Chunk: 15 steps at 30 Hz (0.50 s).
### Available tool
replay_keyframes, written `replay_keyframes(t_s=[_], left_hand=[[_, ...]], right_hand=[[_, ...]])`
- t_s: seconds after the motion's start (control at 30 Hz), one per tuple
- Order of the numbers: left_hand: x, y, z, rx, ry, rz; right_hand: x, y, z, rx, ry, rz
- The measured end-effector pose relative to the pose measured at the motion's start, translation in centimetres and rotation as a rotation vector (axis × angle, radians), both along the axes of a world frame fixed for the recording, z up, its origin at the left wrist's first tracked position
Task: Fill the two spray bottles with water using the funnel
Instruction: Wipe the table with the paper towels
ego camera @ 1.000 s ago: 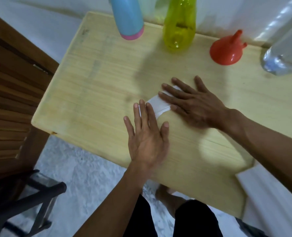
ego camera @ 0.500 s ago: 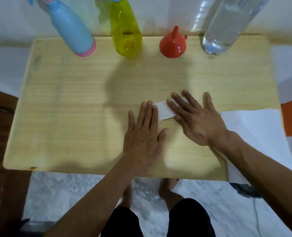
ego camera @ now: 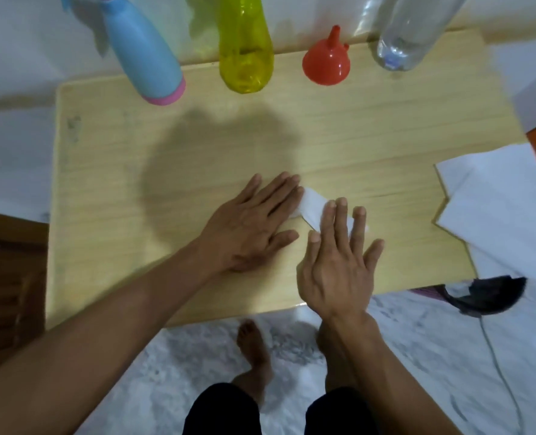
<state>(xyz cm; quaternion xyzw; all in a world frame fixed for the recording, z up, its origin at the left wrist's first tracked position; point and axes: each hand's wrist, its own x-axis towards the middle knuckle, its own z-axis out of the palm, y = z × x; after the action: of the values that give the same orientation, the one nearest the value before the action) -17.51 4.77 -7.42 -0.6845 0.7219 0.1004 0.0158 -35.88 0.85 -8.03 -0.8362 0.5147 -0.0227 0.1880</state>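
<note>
Head view: both hands are laid flat on the wooden table (ego camera: 103, 183), fingers straight, nothing gripped. A folded white tissue (ego camera: 312, 208) is pressed between them, the left hand (ego camera: 251, 227) touching its left end, the right hand (ego camera: 339, 262) covering its right part. Along the far edge are lined up the blue spray bottle (ego camera: 141, 54), the yellow spray bottle (ego camera: 244, 48), the red funnel (ego camera: 326, 65) set mouth-down, and the clear water bottle (ego camera: 408, 36), all well apart from the hands.

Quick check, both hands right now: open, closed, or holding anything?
Left hand: open, flat on the table, fingertips touching the white tissue.
Right hand: open, fingers pressing the tissue.
</note>
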Motion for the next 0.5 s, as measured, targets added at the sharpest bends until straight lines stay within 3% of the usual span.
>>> replay_keyframes(t_s=[0.23,0.5], left_hand=[[4.8,6.1,0.0,-0.013,-0.023,-0.028],[7.7,13.1,0.0,-0.006,-0.028,0.116]], right_hand=[[4.4,5.4,-0.3,0.002,0.016,-0.007],[8.3,8.8,0.0,0.032,0.048,0.154]])
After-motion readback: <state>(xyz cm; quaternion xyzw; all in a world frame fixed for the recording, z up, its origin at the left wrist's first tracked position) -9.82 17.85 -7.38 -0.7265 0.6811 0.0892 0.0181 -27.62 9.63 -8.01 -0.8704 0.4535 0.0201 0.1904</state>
